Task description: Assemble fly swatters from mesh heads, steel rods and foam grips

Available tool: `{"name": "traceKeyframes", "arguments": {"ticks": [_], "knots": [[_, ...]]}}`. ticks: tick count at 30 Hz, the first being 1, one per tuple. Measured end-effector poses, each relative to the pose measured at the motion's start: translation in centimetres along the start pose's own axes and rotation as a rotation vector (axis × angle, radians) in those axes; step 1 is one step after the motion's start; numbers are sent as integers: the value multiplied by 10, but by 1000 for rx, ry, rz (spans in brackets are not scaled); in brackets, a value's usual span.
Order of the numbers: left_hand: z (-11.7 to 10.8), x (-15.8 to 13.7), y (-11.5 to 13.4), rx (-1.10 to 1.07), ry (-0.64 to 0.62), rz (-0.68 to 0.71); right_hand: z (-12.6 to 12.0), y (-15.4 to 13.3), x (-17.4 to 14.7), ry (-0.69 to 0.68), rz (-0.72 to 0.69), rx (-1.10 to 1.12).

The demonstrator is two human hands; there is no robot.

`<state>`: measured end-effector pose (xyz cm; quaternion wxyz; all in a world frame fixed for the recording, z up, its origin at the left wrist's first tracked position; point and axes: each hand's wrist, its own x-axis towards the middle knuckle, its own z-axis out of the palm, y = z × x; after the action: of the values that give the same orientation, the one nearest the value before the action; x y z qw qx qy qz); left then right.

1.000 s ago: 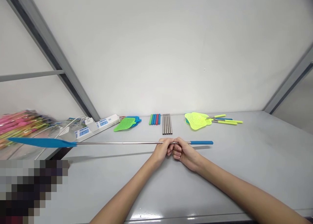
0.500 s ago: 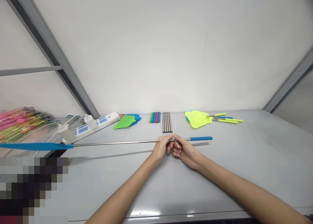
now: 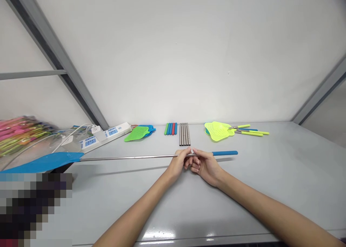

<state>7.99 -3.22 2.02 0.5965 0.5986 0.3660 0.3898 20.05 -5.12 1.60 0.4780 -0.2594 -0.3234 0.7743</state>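
Note:
A long fly swatter (image 3: 135, 157) with a thin metal telescopic rod lies level across both my hands, above the table. Its blue head (image 3: 54, 160) is at the far left, partly cut off by a pixelated patch, and its blue grip (image 3: 225, 153) sticks out past my right hand. My left hand (image 3: 178, 163) pinches the rod between thumb and curled fingers. Close beside it, my right hand (image 3: 207, 166) is closed on the same rod just left of the grip. The fingertips of both hands nearly meet.
Behind my hands stand a row of metal tubes (image 3: 185, 134) and coloured grips (image 3: 171, 129). Yellow swatters (image 3: 219, 131) are piled at right, green and blue swatter heads (image 3: 138, 133) at left. A power strip (image 3: 106, 137) with cables and bagged swatters (image 3: 21, 135) lie further left.
The swatter has rolled about its rod, so the blue head shows more of its flat face. The grip has shifted slightly right, while my hands stay nearly in place.

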Motion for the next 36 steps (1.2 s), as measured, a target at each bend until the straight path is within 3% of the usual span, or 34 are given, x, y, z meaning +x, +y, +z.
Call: {"name": "traceKeyframes", "arguments": {"ticks": [12, 36], "knots": [[1, 1, 0, -71, -57, -8, -1, 0, 2, 14, 9, 23], [-4, -1, 2, 17, -125, 40, -2, 0, 4, 17, 14, -56]]}}
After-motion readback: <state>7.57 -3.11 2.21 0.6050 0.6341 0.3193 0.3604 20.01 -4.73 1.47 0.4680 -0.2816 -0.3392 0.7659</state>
